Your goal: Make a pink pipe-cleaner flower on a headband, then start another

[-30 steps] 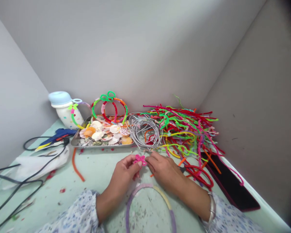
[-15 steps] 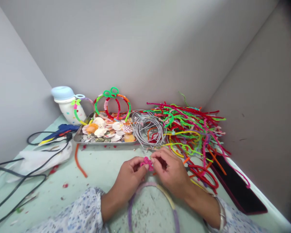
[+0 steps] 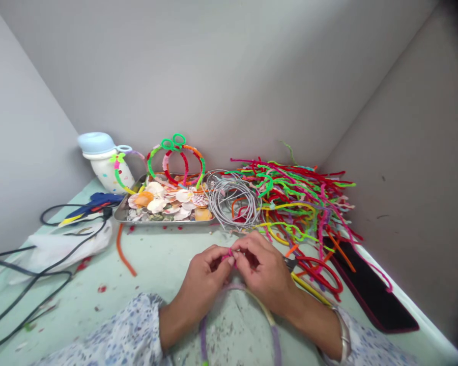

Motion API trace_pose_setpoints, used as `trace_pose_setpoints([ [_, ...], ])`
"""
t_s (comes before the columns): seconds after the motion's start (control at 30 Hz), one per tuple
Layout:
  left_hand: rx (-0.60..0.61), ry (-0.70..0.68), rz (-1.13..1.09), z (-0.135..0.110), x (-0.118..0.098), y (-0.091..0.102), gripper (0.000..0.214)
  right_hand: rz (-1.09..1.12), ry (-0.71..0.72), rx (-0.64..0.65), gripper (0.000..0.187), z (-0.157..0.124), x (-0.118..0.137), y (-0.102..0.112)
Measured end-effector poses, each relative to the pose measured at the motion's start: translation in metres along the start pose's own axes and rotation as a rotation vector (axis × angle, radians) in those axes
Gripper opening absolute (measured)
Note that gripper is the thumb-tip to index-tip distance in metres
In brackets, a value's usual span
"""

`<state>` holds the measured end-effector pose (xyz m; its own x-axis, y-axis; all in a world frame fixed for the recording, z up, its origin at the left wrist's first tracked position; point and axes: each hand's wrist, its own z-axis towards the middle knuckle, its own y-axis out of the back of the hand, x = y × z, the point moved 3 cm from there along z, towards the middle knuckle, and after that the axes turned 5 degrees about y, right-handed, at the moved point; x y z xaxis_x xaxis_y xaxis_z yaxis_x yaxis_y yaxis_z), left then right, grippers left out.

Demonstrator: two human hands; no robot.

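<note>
A: Containers?
B: Metal tray at the back of the counter, heaped with seashells. White jug left of it, pale blue lid on, contents hidden.
A: Hands?
B: Left hand and right hand meet in front of the tray. Both grips are pinched narrow on a small pink pipe-cleaner piece, mostly covered by fingers, just above a lilac-and-yellow headband.
A: Writing?
B: Coloured marks on the jug, too small to tell.
</note>
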<state>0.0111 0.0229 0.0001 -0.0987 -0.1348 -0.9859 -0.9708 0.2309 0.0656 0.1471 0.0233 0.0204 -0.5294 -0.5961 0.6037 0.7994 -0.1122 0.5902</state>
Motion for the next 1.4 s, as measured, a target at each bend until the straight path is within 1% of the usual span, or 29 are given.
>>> trace_pose_setpoints([
  [0.1,0.007,0.011,-0.014,0.0003,0.0008,0.0003,0.019,0.013,0.044,0.004,0.020,-0.0010,-0.0008,0.0017],
  [0.27,0.010,0.030,-0.049,0.0011,0.0039,0.0014,0.018,-0.020,0.131,0.047,0.026,-0.0034,-0.0038,0.0042],
  [0.4,0.011,0.034,-0.029,0.0023,0.0042,0.0015,0.016,-0.070,0.165,0.033,0.027,-0.0048,-0.0063,0.0055],
  [0.53,0.012,0.038,-0.008,0.0012,0.0047,0.0013,0.016,-0.111,0.192,0.078,0.026,-0.0048,-0.0064,0.0045],
  [0.63,0.012,0.029,0.011,-0.0004,0.0058,0.0017,0.016,-0.130,0.188,0.093,0.022,-0.0042,-0.0064,0.0041],
  [0.9,-0.016,-0.007,0.066,0.0013,0.0034,0.0022,0.018,-0.137,0.174,0.055,0.014,-0.0033,-0.0055,0.0031],
  [1.13,-0.026,-0.083,0.157,-0.0012,0.0031,0.0034,0.020,-0.100,0.137,0.057,0.012,-0.0026,-0.0047,0.0015],
  [1.33,-0.050,-0.062,0.155,0.0001,0.0021,0.0043,0.020,-0.060,0.117,0.071,0.015,-0.0027,-0.0001,0.0040],
  [1.4,-0.056,-0.043,0.141,-0.0001,0.0014,0.0043,0.020,-0.017,0.070,0.059,0.014,-0.0009,0.0013,0.0069],
])
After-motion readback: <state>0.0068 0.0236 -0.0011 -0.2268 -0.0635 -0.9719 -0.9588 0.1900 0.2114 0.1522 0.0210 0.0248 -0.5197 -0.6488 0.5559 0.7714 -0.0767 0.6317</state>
